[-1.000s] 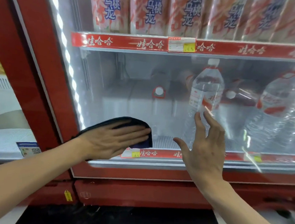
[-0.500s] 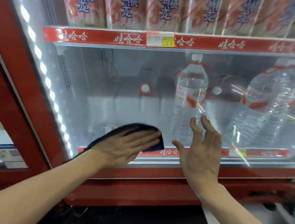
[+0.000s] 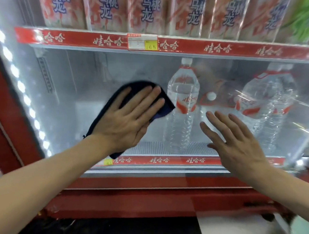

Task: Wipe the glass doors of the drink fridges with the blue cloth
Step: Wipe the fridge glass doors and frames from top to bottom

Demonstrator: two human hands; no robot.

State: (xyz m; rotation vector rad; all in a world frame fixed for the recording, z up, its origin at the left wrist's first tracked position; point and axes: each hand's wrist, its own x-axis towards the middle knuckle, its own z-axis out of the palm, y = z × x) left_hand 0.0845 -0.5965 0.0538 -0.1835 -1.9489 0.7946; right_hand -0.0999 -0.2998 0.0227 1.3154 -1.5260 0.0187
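Cloth [image 3: 165, 106]: head view, flat on the door [image 3: 76, 99], 9 o'clock of a bottle [image 3: 183, 104].
Left hand [image 3: 130, 115]: fingers straight, pressing the cloth.
Right hand [image 3: 237, 140]: spread, empty, 4 o'clock of the bottle.
Progress: mid-wipe, I judge; pane's right side likely left.
Room: red frame [image 3: 147, 185] at 6 o'clock, dark floor [image 3: 110, 228] below.

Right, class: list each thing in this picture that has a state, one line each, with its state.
glass door: appears shut
blue cloth: spread against the glass door
left hand: flat, fingers straight, pressing the blue cloth
right hand: open, fingers spread, holding nothing
water bottle: upright, capped
large bottles: upright
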